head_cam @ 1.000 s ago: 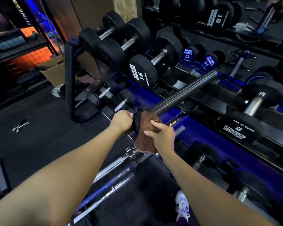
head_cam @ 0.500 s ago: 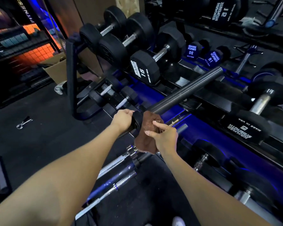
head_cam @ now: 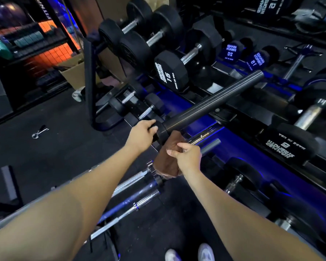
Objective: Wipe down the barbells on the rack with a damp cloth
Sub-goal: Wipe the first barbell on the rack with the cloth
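The left hand (head_cam: 142, 135) is gripping the collar end of the dark barbell (head_cam: 213, 101), whose sleeve is angling up over the dumbbell rack (head_cam: 239, 147). The right hand (head_cam: 188, 157) is pinching a brown cloth (head_cam: 167, 161) just below that collar. The bar is likely heavy, rigid and smooth; the cloth is limp. Dumbbells (head_cam: 169, 72) are crowding the far side, so open room is lying toward the floor (head_cam: 45, 153).

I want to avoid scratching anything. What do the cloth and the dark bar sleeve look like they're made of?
The brown cloth looks like soft terry or microfibre: matte, fuzzy, folding limply in the right hand. The dark bar sleeve looks like metal with a black satin coating, showing long straight highlights; the left hand grips its collar end.
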